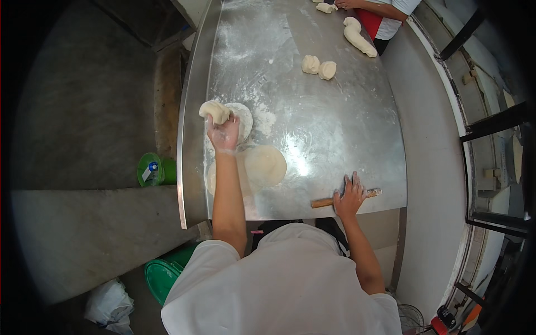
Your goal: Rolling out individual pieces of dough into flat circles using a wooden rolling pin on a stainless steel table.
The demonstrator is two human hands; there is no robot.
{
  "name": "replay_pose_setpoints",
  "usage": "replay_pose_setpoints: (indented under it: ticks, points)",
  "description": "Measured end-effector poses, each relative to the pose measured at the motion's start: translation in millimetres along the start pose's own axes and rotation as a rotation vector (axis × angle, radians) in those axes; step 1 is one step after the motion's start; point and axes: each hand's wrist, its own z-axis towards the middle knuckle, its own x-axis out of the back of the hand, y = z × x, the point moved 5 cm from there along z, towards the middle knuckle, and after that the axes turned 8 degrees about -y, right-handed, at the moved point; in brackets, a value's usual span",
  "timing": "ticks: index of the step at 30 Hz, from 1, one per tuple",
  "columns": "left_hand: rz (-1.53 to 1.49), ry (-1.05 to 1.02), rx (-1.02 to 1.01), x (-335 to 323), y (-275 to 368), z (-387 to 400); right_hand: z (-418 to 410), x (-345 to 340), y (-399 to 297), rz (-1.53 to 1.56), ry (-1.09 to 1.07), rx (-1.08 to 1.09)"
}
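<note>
My left hand [225,132] holds a lump of dough [215,111] at the left side of the steel table, beside a floury white round [244,119] that it partly covers. My right hand [351,197] rests spread over a wooden rolling pin [322,203] near the table's front edge; whether the fingers grip it I cannot tell. Between my arms a flat dough round [265,166] lies on the steel, overlapping other flat dough that my left forearm partly hides. Two dough pieces [310,64] sit farther up the table.
The steel table [351,113] has a raised rim along its left side and loose flour on top. A long dough piece [359,37] lies at the far right, near a co-worker's hand [346,4]. A green bucket [150,169] stands left of the table, and a wall runs along the right.
</note>
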Motion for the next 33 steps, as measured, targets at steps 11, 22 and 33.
replay_pose_setpoints:
  ticks: [11, 22, 33]
  points:
    - [1.898, -0.087, 0.131, 0, 44, 16, 4, 1, 0, -0.005, -0.017, -0.021]
    - [2.294, -0.144, 0.297, 14, 49, 34, 5, -1, 1, 0.015, -0.035, -0.015]
    - [1.514, -0.447, 0.374, -65, -100, -28, 4, -3, 6, 0.04, -0.01, -0.015]
